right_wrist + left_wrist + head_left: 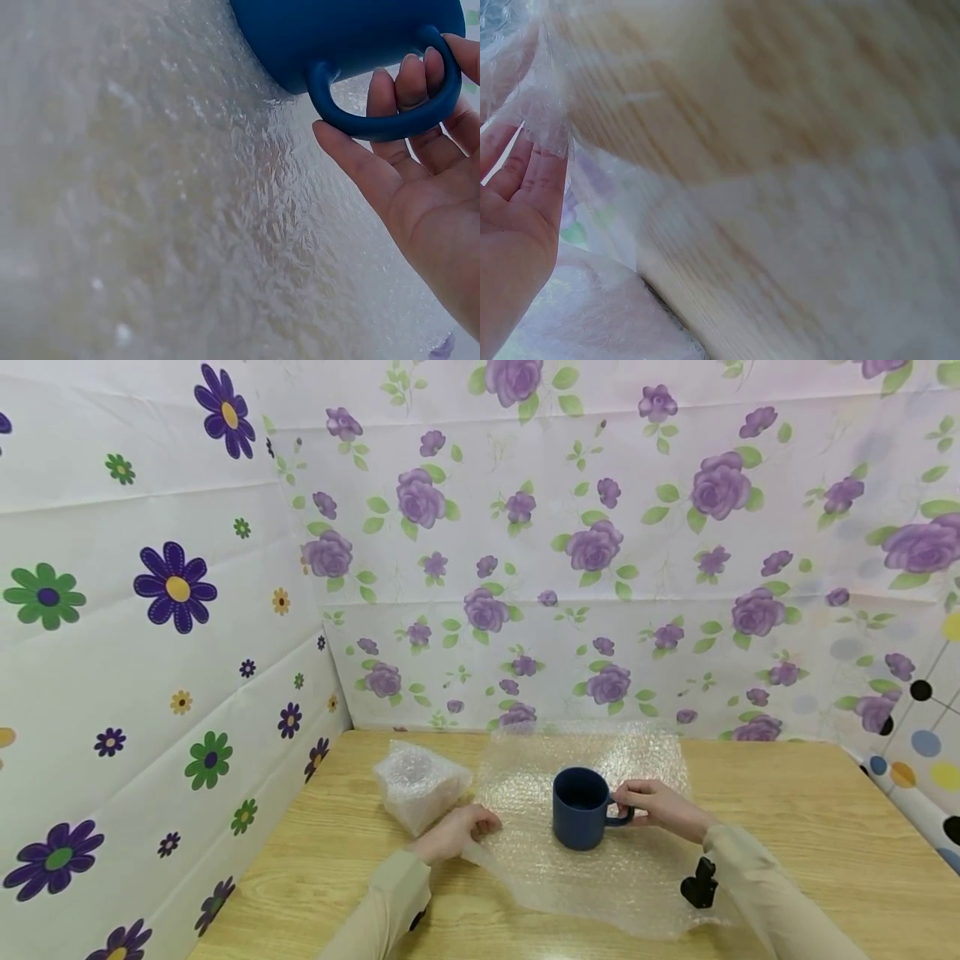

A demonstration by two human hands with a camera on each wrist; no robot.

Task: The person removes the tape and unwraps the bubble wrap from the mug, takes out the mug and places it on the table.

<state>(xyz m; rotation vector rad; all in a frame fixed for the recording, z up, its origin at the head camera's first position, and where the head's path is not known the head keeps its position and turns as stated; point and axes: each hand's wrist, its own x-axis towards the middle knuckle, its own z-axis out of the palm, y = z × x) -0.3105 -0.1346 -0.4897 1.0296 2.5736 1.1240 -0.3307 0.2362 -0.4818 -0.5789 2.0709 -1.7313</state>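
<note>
A dark blue mug [580, 814] stands upright on a sheet of clear bubble wrap [555, 877]. My right hand [662, 810] holds the mug by its handle [390, 126], which points right; in the right wrist view several fingertips pass through the loop. On the left, my left hand [459, 831] pinches the sheet's left edge. Its fingers [536, 176] lie against the film in the left wrist view, where part of the hand shows through the wrap.
A bundle wrapped in bubble wrap [420, 783] sits just beyond my left hand. Everything lies on a wooden table [795, 827]. Flower-patterned sheets [525, 560] hang along the table's back and left side. A black wrist device [700, 885] sits by the right sleeve.
</note>
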